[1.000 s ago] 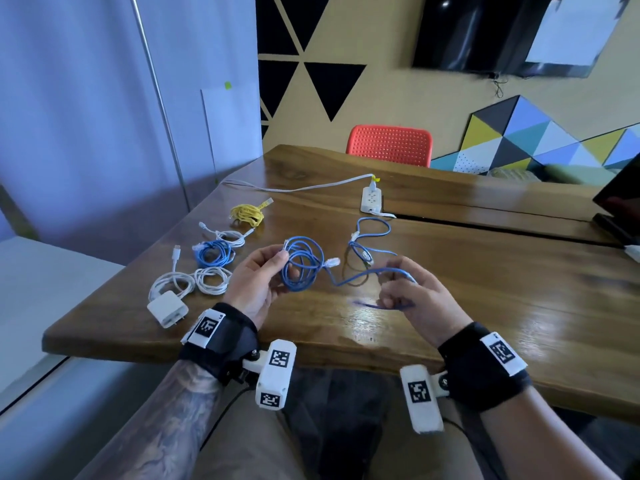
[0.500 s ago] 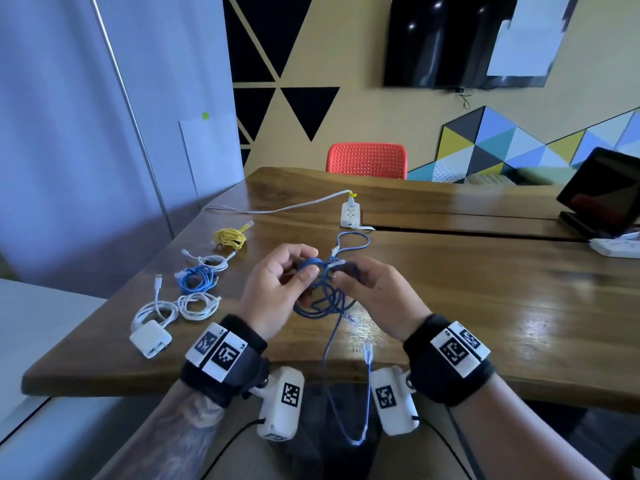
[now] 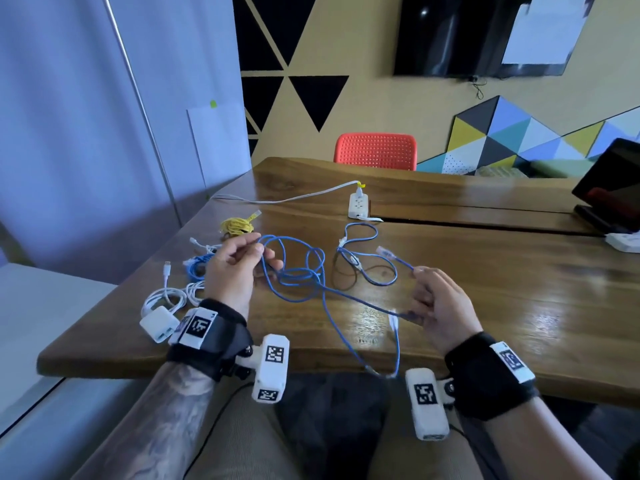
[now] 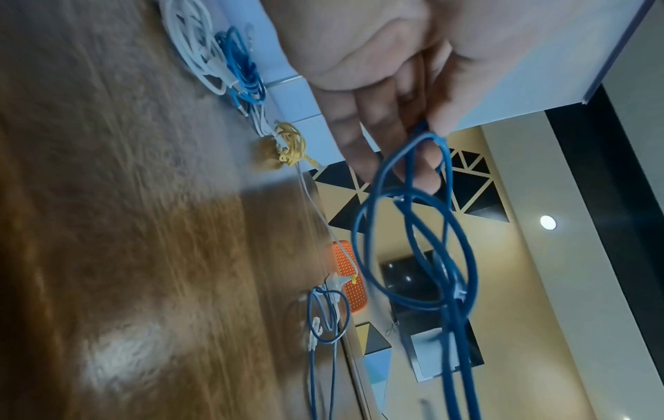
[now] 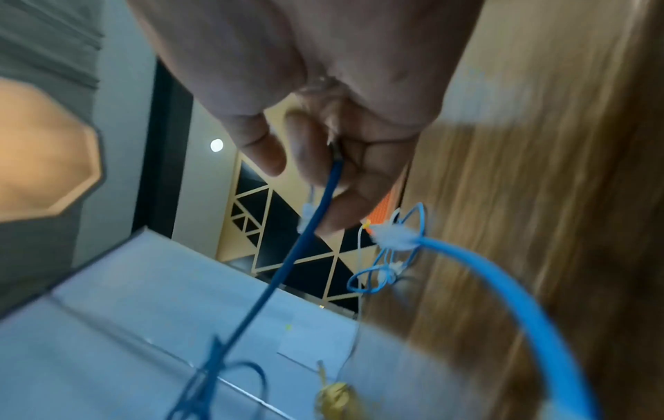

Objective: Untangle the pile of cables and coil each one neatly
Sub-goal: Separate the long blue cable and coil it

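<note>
Left forearm (image 3: 162,410): bare, tattooed in dark ink. Both wrists: black fabric wristbands, left (image 3: 211,341) and right (image 3: 491,379), each bearing white tags printed with black square-pattern markers. Under each wristband: a white box-shaped camera unit, left (image 3: 272,368) and right (image 3: 426,403), marked alike; thin black cable trails from the left unit. Legs: ribbed beige-grey trousers (image 3: 235,441).

The setting was an office meeting room: a long wooden tabletop (image 3: 485,271), wall-mounted screen (image 3: 450,36), red chair (image 3: 375,151), and geometric wall panels (image 3: 519,140).
</note>
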`<state>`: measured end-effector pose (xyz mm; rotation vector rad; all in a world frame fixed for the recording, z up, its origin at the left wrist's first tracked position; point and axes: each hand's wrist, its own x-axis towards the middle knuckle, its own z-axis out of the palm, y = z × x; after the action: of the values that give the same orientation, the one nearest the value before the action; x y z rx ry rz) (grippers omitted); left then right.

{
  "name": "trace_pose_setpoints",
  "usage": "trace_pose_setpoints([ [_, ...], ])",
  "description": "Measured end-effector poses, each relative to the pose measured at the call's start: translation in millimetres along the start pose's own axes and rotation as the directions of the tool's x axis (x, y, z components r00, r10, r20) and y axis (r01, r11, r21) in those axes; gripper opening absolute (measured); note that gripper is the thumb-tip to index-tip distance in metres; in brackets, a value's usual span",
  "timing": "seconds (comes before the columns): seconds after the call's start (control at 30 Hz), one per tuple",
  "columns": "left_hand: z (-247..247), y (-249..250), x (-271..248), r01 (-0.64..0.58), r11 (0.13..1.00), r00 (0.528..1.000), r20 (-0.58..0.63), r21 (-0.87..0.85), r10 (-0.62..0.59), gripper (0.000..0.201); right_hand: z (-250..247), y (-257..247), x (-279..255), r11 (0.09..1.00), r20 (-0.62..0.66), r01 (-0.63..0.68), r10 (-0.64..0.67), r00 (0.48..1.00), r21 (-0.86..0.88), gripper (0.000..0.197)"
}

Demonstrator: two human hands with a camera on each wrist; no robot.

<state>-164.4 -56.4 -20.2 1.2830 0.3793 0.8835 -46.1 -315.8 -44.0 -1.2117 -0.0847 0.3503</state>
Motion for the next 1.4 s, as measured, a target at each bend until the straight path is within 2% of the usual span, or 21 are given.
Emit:
trace_pose_setpoints([
  [0.07, 7, 4, -6, -0.015, 0.999, 0.999, 0.050, 0.037, 0.013, 0.017, -3, 2, 0, 0.984, -0.048, 0.057, -0.066, 0.997, -0.167, 0.020],
  [0.13, 16, 8, -14, -0.029, 0.996, 0.989, 0.148, 0.083, 0.016, 0.015, -4, 0, -3, 0.877, -0.061, 0.190, -0.240, 0.969, -0.442, 0.037],
  [0.23, 30, 15, -27, -0.105, 0.979, 0.957, 0.284, 0.173, 0.052, 0.011, 13, -12, -18, 0.689, 0.094, 0.431, -0.469, 0.878, -0.583, 0.028],
  [0.37, 42, 25, -37, -0.342, 0.901, 0.876, 0.437, 0.268, 0.202, 0.005, 51, -18, -38, 0.569, 0.462, 0.582, -0.359, 0.811, -0.580, 0.026],
  [0.43, 43, 33, -40, -0.365, 0.902, 0.869, 0.432, 0.229, 0.242, 0.004, 59, -20, -43, 0.551, 0.516, 0.605, -0.330, 0.791, -0.575, 0.011],
  [0.5, 39, 39, -42, -0.353, 0.918, 0.868, 0.429, 0.179, 0.250, 0.004, 55, -22, -42, 0.540, 0.515, 0.621, -0.356, 0.780, -0.568, 0.021],
  [0.53, 34, 39, -41, -0.348, 0.923, 0.872, 0.419, 0.166, 0.254, 0.004, 52, -24, -43, 0.543, 0.497, 0.616, -0.369, 0.786, -0.571, 0.026],
  [0.6, 21, 34, -32, -0.319, 0.937, 0.905, 0.340, 0.146, 0.255, 0.003, 43, -26, -43, 0.695, 0.366, 0.554, -0.420, 0.830, -0.459, 0.031],
  [0.67, 4, 26, -17, -0.226, 0.969, 0.954, 0.223, 0.095, 0.201, 0.013, 32, -27, -37, 0.941, 0.154, 0.339, -0.333, 0.930, -0.018, 0.031],
  [0.73, -15, 18, -4, -0.130, 0.989, 0.983, 0.141, 0.066, 0.120, 0.023, 14, -29, -31, 0.939, 0.056, 0.097, -0.122, 0.991, 0.329, 0.028],
  [0.8, -31, 12, 2, -0.072, 0.994, 0.994, 0.087, 0.085, 0.064, 0.028, -7, -29, -20, 0.979, -0.054, 0.097, -0.089, 0.995, 0.179, 0.029],
  [0.83, -35, 8, 3, -0.056, 0.994, 0.996, 0.071, 0.099, 0.049, 0.030, -18, -27, -14, 0.982, -0.092, 0.172, -0.180, 0.979, -0.083, 0.030],
  [0.87, -36, 6, 2, -0.048, 0.993, 0.997, 0.068, 0.106, 0.041, 0.032, -26, -24, -9, 0.887, -0.065, 0.249, -0.296, 0.953, -0.388, 0.030],
  [0.9, -35, 4, -1, -0.044, 0.993, 0.996, 0.081, 0.105, 0.036, 0.033, -28, -23, -9, 0.713, 0.004, 0.296, -0.381, 0.925, -0.636, 0.024],
  [0.93, -31, 5, -5, -0.047, 0.994, 0.993, 0.115, 0.100, 0.035, 0.034, -25, -20, -9, 0.565, 0.084, 0.324, -0.408, 0.909, -0.759, 0.015],
  [0.97, -24, 6, -11, -0.063, 0.992, 0.986, 0.159, 0.108, 0.046, 0.032, -18, -18, -13, 0.472, 0.162, 0.361, -0.410, 0.898, -0.804, 0.005],
  [1.03, -6, 10, -26, -0.146, 0.979, 0.960, 0.258, 0.140, 0.106, 0.022, 6, -10, -26, 0.352, 0.316, 0.476, -0.424, 0.849, -0.806, 0.017],
  [1.07, 5, 13, -34, -0.195, 0.970, 0.942, 0.304, 0.145, 0.144, 0.016, 20, -6, -32, 0.349, 0.380, 0.524, -0.403, 0.832, -0.777, 0.028],
  [1.13, 25, 20, -48, -0.270, 0.955, 0.887, 0.417, 0.121, 0.198, 0.005, 50, 0, -43, 0.484, 0.498, 0.572, -0.287, 0.818, -0.662, 0.044],
  [1.23, 37, 26, -54, -0.287, 0.954, 0.847, 0.488, 0.086, 0.211, 0.009, 74, 5, -46, 0.759, 0.539, 0.502, -0.239, 0.807, -0.415, 0.015],
  [1.4, 19, 27, -38, -0.424, 0.832, 0.843, 0.491, 0.358, 0.219, 0.014, 61, -9, -37, 0.811, 0.380, 0.498, -0.376, 0.845, -0.307, 0.009],
])
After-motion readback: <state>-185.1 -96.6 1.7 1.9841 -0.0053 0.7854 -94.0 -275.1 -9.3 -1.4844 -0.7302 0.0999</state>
